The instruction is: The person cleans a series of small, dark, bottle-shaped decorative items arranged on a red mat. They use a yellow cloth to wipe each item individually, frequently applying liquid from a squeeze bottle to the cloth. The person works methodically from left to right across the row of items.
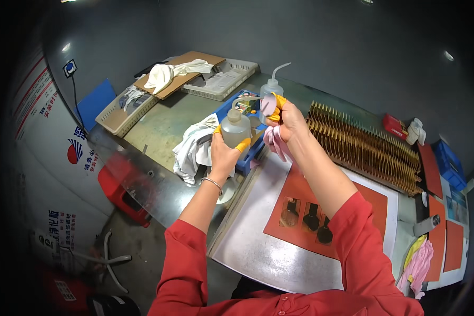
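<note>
My left hand, with yellow finger covers, is wrapped round a translucent squeeze bottle. The bottle's bent spout reaches toward a pink cloth. That cloth is bunched in my closed right hand, which also wears yellow finger covers; part of it hangs below the fingers. Behind my hands stands a second wash bottle with a long bent spout. Under my right forearm lies a red-orange mat bearing small dark-patterned plates. My right sleeve partly covers one of them.
A long rack of brown slats stands right of my hands. Left of the bottle, a white cloth lies against a blue tray. Farther back are plastic baskets and cardboard. Another pink cloth and a cylindrical container are at right.
</note>
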Motion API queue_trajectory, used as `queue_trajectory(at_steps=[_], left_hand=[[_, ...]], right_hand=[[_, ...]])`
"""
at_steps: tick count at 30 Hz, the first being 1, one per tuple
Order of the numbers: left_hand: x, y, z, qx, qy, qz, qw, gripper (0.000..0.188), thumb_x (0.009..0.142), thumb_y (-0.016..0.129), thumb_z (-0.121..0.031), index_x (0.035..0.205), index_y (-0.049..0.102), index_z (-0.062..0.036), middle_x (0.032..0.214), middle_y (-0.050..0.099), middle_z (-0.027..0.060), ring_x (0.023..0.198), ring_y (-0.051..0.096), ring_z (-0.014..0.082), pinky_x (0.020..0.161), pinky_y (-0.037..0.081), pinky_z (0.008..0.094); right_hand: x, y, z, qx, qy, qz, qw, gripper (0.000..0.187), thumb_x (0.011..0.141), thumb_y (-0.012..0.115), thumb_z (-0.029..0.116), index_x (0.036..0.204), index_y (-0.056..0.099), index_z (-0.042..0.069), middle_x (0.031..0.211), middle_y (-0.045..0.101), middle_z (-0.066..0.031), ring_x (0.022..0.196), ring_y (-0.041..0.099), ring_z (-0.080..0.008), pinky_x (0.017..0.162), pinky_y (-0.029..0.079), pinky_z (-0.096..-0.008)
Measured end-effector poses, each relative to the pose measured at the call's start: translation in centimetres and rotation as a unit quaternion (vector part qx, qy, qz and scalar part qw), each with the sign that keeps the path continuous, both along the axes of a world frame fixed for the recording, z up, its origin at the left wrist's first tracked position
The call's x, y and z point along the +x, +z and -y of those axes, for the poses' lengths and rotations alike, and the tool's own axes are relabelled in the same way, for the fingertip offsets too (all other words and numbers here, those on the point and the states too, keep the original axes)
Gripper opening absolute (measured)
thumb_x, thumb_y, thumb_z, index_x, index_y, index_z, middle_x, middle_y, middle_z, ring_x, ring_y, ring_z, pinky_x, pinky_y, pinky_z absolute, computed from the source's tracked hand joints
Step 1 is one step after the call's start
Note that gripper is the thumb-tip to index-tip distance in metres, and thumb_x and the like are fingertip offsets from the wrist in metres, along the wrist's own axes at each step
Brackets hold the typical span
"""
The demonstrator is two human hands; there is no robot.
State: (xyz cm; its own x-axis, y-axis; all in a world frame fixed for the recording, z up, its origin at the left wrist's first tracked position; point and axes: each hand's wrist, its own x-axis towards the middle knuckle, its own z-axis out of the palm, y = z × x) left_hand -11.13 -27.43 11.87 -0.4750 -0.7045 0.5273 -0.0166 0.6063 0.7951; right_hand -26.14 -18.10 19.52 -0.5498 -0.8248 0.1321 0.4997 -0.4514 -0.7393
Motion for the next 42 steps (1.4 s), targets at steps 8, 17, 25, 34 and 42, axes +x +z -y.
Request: queue_trajectory(at_steps=[8,17,25,34,42], left_hand=[[-0.1,-0.5,0.6,0.027,-0.027,-0.022,0.999,0.065,0.066,0.079,-0.025,0.115,0.046,0.0017,0.106,0.055,0.017,0.098,0.055,0.03,0.084,0.044,0.0362],[-0.1,-0.3,0.7,0.037,-0.02,-0.015,0.999,0.061,0.066,0.08,-0.023,0.111,0.048,0.0017,0.104,0.058,0.0161,0.095,0.058,0.0277,0.082,0.045,0.0351],[0.3,-0.2,0.8,0.046,-0.027,-0.027,0.998,0.059,0.064,0.081,-0.021,0.108,0.049,0.0019,0.101,0.06,0.0155,0.091,0.059,0.0266,0.079,0.046,0.0341],[0.1,-1.6,0.4,-0.02,-0.046,-0.039,0.998,0.07,0.073,0.075,-0.028,0.121,0.039,0.0081,0.119,0.047,0.0232,0.11,0.046,0.0318,0.095,0.035,0.0367],[1.4,-2.6,-11.5,-0.065,-0.146,-0.145,0.976,0.054,0.086,0.061,-0.014,0.129,0.034,0.004,0.124,0.04,0.0153,0.118,0.04,0.0255,0.103,0.027,0.0365]], right_hand=[[1.6,1.0,0.4,0.022,-0.013,0.005,1.0,0.016,0.091,0.039,0.011,0.088,0.055,0.008,0.071,0.055,-0.0023,0.05,0.043,-0.009,0.038,0.03,-0.0225],[1.9,1.4,0.4,0.028,-0.012,0.007,1.0,0.017,0.09,0.039,0.009,0.088,0.056,0.008,0.071,0.055,-0.0021,0.051,0.044,-0.0092,0.039,0.031,-0.0224],[1.9,1.2,0.8,0.025,-0.01,0.006,1.0,0.019,0.09,0.038,0.01,0.084,0.056,0.008,0.069,0.054,-0.0026,0.048,0.041,-0.0091,0.038,0.03,-0.0221],[0.5,2.6,-4.7,-0.027,0.006,0.005,1.0,0.02,0.089,0.043,0.012,0.072,0.052,0.007,0.059,0.046,-0.001,0.045,0.036,-0.0117,0.037,0.028,-0.0255],[4.1,5.0,-30.0,0.346,-0.125,-0.268,0.89,0.021,0.09,0.049,0.021,0.074,0.052,0.008,0.055,0.044,0.0012,0.04,0.036,-0.0061,0.034,0.028,-0.0197]])
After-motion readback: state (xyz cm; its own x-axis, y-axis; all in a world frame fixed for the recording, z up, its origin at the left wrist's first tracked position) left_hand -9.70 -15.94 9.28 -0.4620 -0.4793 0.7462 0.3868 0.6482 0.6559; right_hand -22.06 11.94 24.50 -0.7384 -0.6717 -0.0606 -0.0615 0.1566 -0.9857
